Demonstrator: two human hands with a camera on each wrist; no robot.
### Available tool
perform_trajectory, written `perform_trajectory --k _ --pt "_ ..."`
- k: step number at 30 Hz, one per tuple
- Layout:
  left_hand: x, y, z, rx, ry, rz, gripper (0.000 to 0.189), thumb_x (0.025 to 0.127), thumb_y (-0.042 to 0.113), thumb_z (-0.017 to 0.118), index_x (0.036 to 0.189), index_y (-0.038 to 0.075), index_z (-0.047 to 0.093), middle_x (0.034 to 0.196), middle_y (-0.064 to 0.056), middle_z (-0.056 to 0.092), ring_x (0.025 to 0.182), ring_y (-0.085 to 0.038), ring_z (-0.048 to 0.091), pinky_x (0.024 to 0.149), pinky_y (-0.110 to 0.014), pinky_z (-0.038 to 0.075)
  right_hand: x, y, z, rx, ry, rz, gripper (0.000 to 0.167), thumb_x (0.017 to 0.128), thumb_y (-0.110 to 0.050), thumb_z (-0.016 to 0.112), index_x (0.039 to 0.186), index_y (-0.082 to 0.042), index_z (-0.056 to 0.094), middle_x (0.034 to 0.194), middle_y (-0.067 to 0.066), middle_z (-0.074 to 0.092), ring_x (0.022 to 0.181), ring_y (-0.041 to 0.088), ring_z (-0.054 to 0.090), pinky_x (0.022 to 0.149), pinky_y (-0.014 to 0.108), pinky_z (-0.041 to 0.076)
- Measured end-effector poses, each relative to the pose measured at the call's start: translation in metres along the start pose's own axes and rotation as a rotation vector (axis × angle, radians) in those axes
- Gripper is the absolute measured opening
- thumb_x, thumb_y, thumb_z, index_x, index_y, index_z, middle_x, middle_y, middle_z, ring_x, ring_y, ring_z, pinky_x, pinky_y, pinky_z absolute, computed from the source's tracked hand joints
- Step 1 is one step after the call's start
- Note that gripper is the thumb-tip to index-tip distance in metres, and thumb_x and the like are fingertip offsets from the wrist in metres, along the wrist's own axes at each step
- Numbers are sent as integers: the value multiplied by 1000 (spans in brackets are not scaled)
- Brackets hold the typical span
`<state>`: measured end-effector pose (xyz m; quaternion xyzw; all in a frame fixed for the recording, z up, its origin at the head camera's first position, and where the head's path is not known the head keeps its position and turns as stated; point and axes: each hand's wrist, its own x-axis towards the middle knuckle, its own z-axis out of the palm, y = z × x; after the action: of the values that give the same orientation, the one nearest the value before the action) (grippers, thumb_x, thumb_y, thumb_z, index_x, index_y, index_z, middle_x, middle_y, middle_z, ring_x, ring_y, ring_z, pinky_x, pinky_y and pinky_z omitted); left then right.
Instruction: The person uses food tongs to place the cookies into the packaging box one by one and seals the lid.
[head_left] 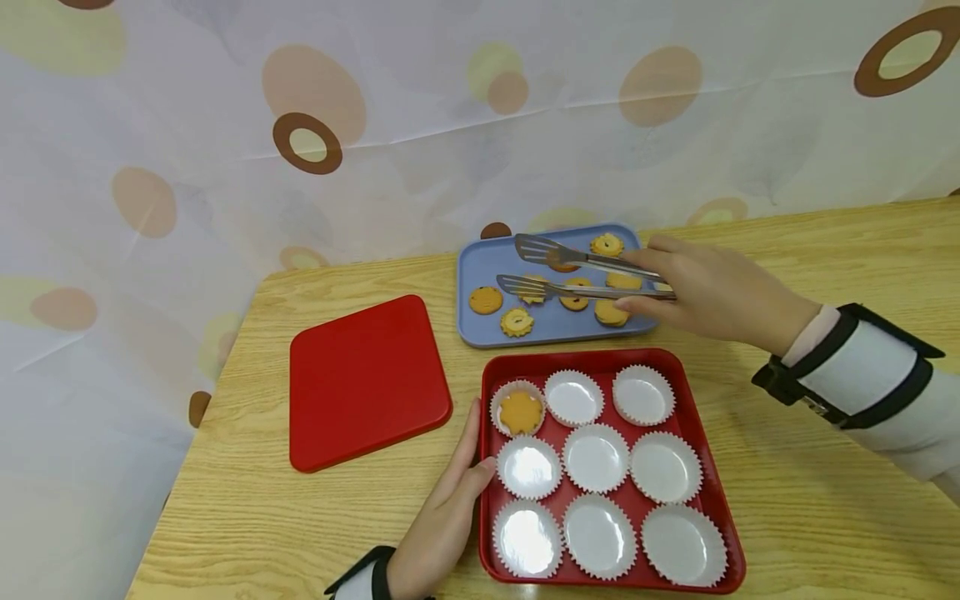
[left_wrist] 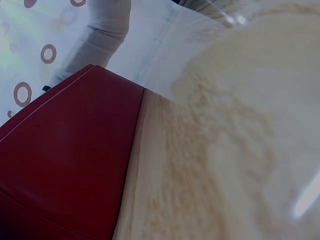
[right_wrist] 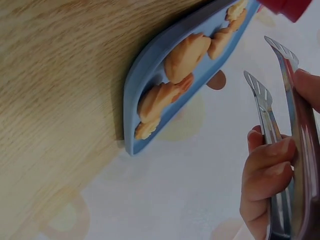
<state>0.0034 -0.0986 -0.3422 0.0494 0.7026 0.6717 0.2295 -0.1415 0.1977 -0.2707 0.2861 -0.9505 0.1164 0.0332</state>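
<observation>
Well, my right hand (head_left: pixel 708 290) grips silver metal tongs (head_left: pixel 573 291) over round golden biscuits (head_left: pixel 517 322) on a blue oblong tray (head_left: pixel 557 336), left hand (head_left: pixel 448 507) uncurled against a square red tray (head_left: pixel 585 358); overtight squeezing, tip height unclear, could crumble one

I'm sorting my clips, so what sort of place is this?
Probably an indoor food-preparation table, though the wider room isn't shown: there's a wood-grain table, a patterned covering behind it and a blue tray of cookies.

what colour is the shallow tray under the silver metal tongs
The shallow, round-cornered rectangular tray is plain muted blue, seen best in the head view.
</observation>
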Motion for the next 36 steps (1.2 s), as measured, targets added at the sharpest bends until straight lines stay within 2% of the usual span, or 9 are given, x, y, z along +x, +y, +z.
perform_trajectory --k 10,18,26,31,36 --pt "0 0 0 8 -1 10 63 105 22 35 157 21 0 163 4 -1 148 -23 -3 117 -54 7 10 9 9 -22 -65 30 59 86 -36 73 128 4 59 89 12 55 62 18 47 49 28 37" --pt "0 0 0 6 -2 14 63 105 21 35 157 20 0 163 4 -1 148 -22 -3 117 -53 6 11 10 13 -23 -91 40 58 86 -37 73 126 4 60 95 15 59 70 20 54 57 33 49" --pt "0 1 0 7 -2 10 63 104 20 35 157 21 0 163 4 0 148 -23 -2 117 -54 8 11 11 17 -25 -108 36 57 86 -37 73 124 2 61 102 17 60 67 20 55 60 35 52" --pt "0 2 0 9 -1 8 63 104 20 34 157 22 0 163 4 0 148 -23 -2 117 -54 10 11 11 17 -26 -110 33 54 87 -35 72 125 1 61 107 19 61 70 21 57 64 38 55" --pt "0 1 0 8 -1 9 63 104 20 35 157 21 0 163 4 0 148 -23 -2 117 -54 9 10 9 17 -37 -108 18 52 87 -32 72 124 2 61 106 19 61 70 20 57 63 37 55"
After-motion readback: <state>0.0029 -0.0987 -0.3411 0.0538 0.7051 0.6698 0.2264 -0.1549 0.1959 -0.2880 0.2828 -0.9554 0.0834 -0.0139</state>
